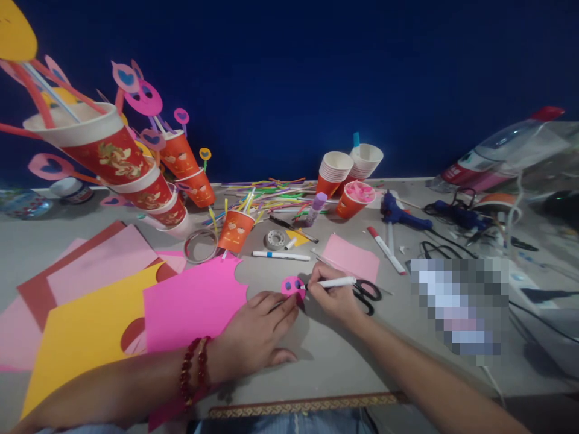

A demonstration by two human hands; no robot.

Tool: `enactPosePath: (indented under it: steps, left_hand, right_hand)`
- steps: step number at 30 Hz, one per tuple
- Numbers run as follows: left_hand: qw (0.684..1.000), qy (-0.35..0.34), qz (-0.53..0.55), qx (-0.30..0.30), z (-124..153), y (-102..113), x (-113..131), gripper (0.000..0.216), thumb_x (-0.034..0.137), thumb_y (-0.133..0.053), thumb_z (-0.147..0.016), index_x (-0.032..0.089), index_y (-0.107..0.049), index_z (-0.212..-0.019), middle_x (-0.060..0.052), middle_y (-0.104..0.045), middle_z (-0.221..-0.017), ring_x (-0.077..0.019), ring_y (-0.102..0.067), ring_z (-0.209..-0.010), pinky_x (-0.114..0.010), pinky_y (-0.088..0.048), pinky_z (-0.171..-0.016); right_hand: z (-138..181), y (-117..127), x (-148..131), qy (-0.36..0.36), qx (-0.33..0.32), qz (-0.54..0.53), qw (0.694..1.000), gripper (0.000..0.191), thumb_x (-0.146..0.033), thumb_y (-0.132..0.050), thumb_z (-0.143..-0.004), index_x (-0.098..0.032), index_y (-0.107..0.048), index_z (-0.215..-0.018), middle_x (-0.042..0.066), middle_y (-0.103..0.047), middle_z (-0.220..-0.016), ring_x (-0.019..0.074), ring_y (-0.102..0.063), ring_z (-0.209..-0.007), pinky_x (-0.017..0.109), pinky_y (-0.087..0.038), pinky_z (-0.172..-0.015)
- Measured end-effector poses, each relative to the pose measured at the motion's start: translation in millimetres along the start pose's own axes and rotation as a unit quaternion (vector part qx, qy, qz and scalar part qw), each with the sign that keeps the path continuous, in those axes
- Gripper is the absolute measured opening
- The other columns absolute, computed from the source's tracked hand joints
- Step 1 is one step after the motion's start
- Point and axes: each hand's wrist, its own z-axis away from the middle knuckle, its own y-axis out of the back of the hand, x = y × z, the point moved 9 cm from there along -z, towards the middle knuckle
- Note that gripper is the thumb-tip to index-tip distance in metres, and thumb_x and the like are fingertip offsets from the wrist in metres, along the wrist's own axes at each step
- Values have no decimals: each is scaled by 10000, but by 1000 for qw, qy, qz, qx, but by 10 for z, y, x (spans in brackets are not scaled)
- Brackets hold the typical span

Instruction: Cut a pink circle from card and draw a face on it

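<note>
My right hand is closed on a white marker pen, its tip touching a small pink paper circle that bears two blue spots. My left hand lies flat on the grey table, fingers stretched out, fingertips pressing the near edge of the pink circle. A red bead bracelet sits on my left wrist. Black-handled scissors lie just right of my right hand.
Sheets of pink, yellow and red paper cover the left. Red paper cups with straws and pink paper faces stand at back left. Cup stacks, loose straws, tape rolls, markers and a blue glue gun lie behind.
</note>
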Motion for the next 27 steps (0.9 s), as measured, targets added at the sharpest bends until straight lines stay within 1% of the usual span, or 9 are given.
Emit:
enactPosePath:
  steps: [6,9,13,18,23,27]
  left_hand:
    - [1000,1,2,0,7,-18,1,739,671,-407,-975,101,-477,-1439,-134,-475,-1540,-306,-459,-1305,-432,-333,-1080]
    - [1000,2,0,-1,10,-17,-2,745,673,-401,-975,97,-472,-1441,-138,-463,-1548,-305,-455,-1300,-435,-335,-1077]
    - [1000,3,10,-8,5,-21,-1,748,677,-430,-963,107,-468,-1444,-136,-466,-1544,-300,-457,-1295,-430,-340,-1081]
    - [1000,18,12,1,-8,-11,-9,723,659,-502,-942,123,-480,-1427,-129,-477,-1534,-292,-463,-1282,-428,-364,-1073]
    - [1000,28,4,6,-20,8,-7,690,635,-555,-931,138,-494,-1406,-131,-518,-1492,-281,-492,-1253,-417,-389,-1051]
    - [999,28,-11,15,-21,15,11,678,626,-537,-946,138,-490,-1414,-129,-532,-1479,-277,-496,-1250,-407,-384,-1055]
  right_hand:
    - [38,116,91,-23,63,-33,997,183,-160,-531,-753,-234,-494,-590,-34,-470,-545,137,-407,-511,280,-300,-502]
    - [40,143,133,-41,76,-50,995,163,-165,-539,-744,-235,-502,-602,-36,-482,-544,137,-418,-511,279,-309,-505]
    - [20,126,158,-64,66,-64,994,149,-174,-557,-749,-232,-518,-617,-39,-509,-543,135,-438,-506,276,-330,-507]
    - [16,98,195,-88,53,-88,991,94,-218,-585,-791,-231,-557,-702,-45,-540,-554,145,-507,-504,273,-377,-507]
    - [19,61,116,-62,25,-57,996,113,-203,-577,-771,-235,-543,-668,-44,-536,-538,147,-485,-498,271,-359,-502]
    - [31,-5,22,-9,-1,-7,1000,121,-179,-567,-732,-227,-538,-625,-31,-550,-559,148,-478,-533,270,-356,-527]
